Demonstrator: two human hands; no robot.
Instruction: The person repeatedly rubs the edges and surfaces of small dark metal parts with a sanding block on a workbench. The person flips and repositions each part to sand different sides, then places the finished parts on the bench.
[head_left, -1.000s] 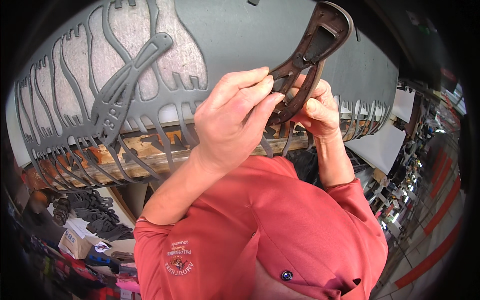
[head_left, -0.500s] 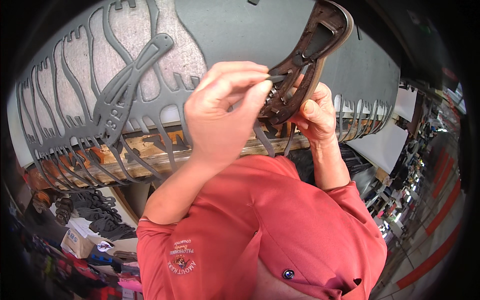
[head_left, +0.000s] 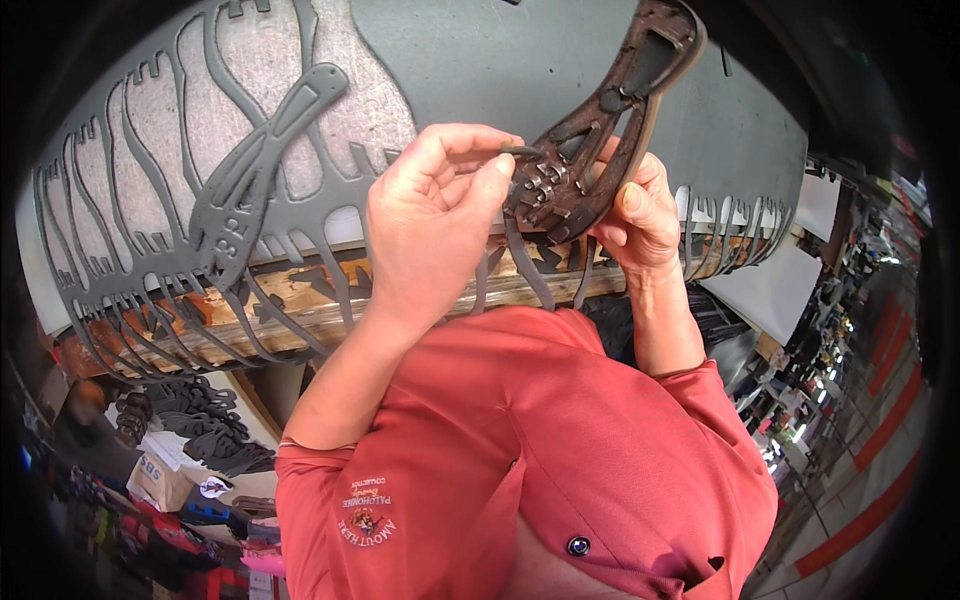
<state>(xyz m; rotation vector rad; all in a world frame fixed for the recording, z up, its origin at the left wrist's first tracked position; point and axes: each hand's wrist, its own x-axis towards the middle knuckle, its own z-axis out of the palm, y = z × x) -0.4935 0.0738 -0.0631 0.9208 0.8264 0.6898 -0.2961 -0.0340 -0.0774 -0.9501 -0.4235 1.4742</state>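
My right hand [head_left: 648, 215] holds up a brown sole-shaped cutting die [head_left: 625, 165], its thumb and fingers on the lower right edge. Small raised metal characters and several openings show on the die's face. At its left edge, the fingertips of my left hand [head_left: 435, 215] pinch a thin dark strip [head_left: 520, 151]; I cannot tell whether the strip is free of the die. Behind both hands spreads a dark grey sheet [head_left: 470, 60] with strap-shaped cut-outs. A cut grey shoe-strap piece [head_left: 290, 110] with pressed characters lies on the sheet to the left.
Narrow grey strips [head_left: 525, 265] hang from the sheet's near edge over a worn wooden beam [head_left: 300, 310]. Below left are a pile of dark cut pieces [head_left: 215, 425] and a small carton [head_left: 158, 482]. A tiled floor with red stripes [head_left: 865, 520] lies at the right.
My left hand has shifted slightly left, from over the die's face to its edge, uncovering the metal characters. The thin strip moved with its fingertips. My right hand still holds the die.
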